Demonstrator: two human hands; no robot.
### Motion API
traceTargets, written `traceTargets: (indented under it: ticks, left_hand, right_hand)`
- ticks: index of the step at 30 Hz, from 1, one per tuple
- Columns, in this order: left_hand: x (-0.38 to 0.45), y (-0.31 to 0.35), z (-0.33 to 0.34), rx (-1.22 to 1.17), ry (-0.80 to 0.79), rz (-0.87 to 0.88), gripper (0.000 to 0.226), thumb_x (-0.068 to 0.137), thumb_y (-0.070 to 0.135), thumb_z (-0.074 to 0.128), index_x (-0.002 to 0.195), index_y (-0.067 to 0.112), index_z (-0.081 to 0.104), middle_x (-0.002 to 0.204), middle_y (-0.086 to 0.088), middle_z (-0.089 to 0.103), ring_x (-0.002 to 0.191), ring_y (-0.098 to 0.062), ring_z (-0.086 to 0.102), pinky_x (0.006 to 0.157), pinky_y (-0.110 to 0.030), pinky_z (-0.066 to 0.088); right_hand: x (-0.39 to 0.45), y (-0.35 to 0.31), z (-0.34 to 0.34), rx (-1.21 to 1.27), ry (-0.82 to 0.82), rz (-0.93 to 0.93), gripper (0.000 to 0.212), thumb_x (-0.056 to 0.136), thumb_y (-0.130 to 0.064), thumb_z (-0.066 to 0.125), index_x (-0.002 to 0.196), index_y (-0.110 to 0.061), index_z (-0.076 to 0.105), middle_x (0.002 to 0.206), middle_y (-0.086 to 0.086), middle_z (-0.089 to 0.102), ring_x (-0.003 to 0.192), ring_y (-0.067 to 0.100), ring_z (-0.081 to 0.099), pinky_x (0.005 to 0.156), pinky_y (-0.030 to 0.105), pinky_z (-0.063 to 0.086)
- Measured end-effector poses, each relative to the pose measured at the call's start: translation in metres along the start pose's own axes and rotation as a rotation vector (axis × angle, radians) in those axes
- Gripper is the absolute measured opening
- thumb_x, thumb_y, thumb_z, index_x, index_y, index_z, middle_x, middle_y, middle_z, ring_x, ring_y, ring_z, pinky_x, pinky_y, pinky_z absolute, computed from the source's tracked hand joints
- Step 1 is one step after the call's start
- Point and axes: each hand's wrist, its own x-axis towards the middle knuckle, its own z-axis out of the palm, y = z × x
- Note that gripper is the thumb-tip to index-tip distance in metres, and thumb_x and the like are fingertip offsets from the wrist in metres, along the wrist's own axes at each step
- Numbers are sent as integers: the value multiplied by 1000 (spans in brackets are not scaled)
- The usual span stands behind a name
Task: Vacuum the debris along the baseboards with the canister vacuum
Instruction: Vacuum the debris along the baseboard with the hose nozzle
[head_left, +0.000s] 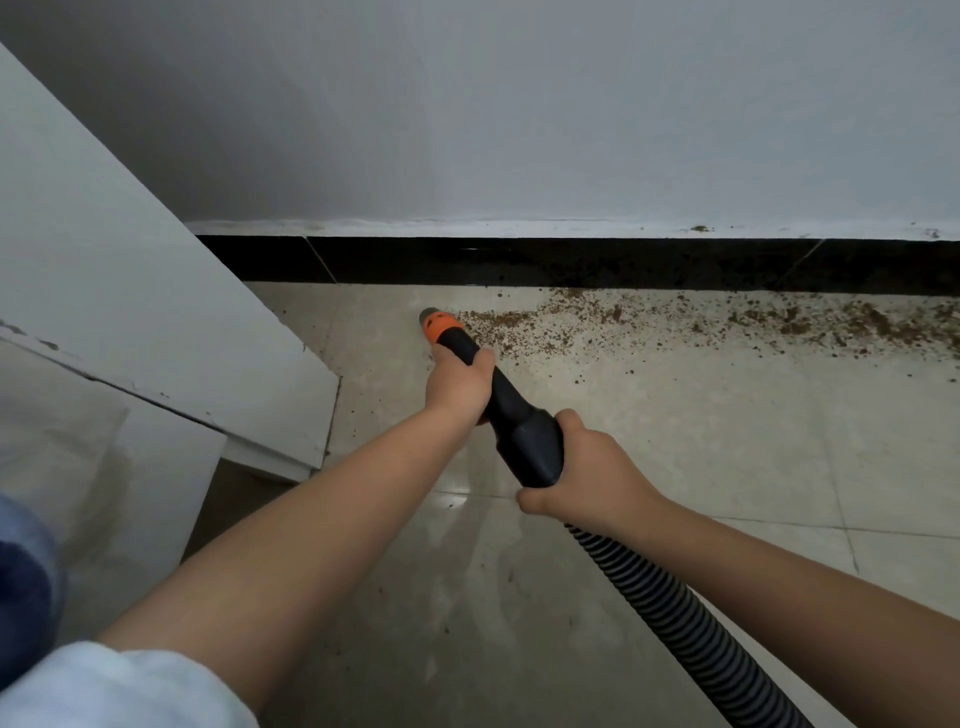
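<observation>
Both hands, left hand (460, 384) and right hand (587, 467), grip the vacuum nozzle (511, 410); debris (675, 322) lies right along the black baseboard (571, 262), white cabinet (130, 291) left.

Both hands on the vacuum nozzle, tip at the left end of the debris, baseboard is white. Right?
Not quite: the head view shows the baseboard is black. Both the left hand and right hand hold the nozzle, tip at the debris trail's left end.

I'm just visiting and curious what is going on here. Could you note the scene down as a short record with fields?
tool: black vacuum nozzle with orange tip, on a ribbed black hose
left hand: grips the nozzle near the tip
right hand: grips the thick rear end
tip position: at the left end of the brown crumb debris
debris location: pale tiled floor, along the black baseboard
</observation>
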Motion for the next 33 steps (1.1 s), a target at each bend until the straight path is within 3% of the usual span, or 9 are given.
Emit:
traceTargets:
  ticks: [4, 7, 12, 16, 20, 27, 33]
  left_hand:
    - [3, 8, 5, -38, -40, 3, 61, 98, 34, 43, 148, 14, 15, 131, -13, 48, 107, -30, 54, 71, -35, 51]
    - [4, 8, 9, -45, -47, -3, 62, 97, 34, 45, 148, 15, 15, 130, -13, 49, 100, -26, 53, 73, -35, 51]
    - [2, 12, 12, -98, -29, -93, 66, 96, 29, 48, 147, 12, 10, 132, -15, 46, 112, -32, 53, 78, -38, 53]
    - [-9, 8, 16, -90, 22, -117, 68, 96, 26, 48, 148, 10, 7, 130, -15, 48, 101, -29, 53, 74, -37, 51]
    - [-17, 4, 18, -118, 63, -130, 69, 95, 27, 47, 149, 12, 4, 129, -14, 48, 103, -32, 53, 89, -45, 51]
    - [-43, -6, 27, -148, 50, -178, 64, 97, 26, 42, 149, 13, 6, 103, -5, 43, 80, -23, 46, 72, -36, 50]
    - [-65, -12, 43, -145, 31, -206, 65, 99, 29, 37, 150, 15, 0, 110, -6, 43, 81, -23, 47, 73, -34, 47]
  right_hand:
    - [5, 4, -4, -7, 24, 0, 54, 69, -31, 76, 101, -17, 34, 82, -8, 45, 67, 5, 49, 52, 21, 42]
    - [5, 7, -8, 1, 8, -5, 53, 69, -31, 76, 101, -18, 35, 83, -8, 46, 67, 4, 49, 50, 18, 39]
    - [3, 12, -20, -6, -48, -50, 51, 70, -29, 76, 102, -17, 38, 85, -8, 47, 69, 5, 50, 52, 17, 41]
    - [-3, 16, -24, -20, -87, -65, 49, 70, -27, 76, 101, -18, 38, 85, -7, 47, 70, 6, 50, 53, 17, 40]
    - [-8, 16, -28, -75, -106, -80, 52, 69, -30, 77, 101, -18, 39, 85, -7, 48, 69, 7, 50, 52, 19, 40]
    - [-33, 21, -36, -174, -128, -88, 51, 69, -31, 77, 99, -17, 38, 80, -6, 47, 72, 15, 52, 54, 23, 43]
    - [-56, 31, -47, -243, -134, -90, 53, 69, -30, 77, 103, -14, 41, 85, 0, 52, 76, 20, 55, 59, 28, 45]
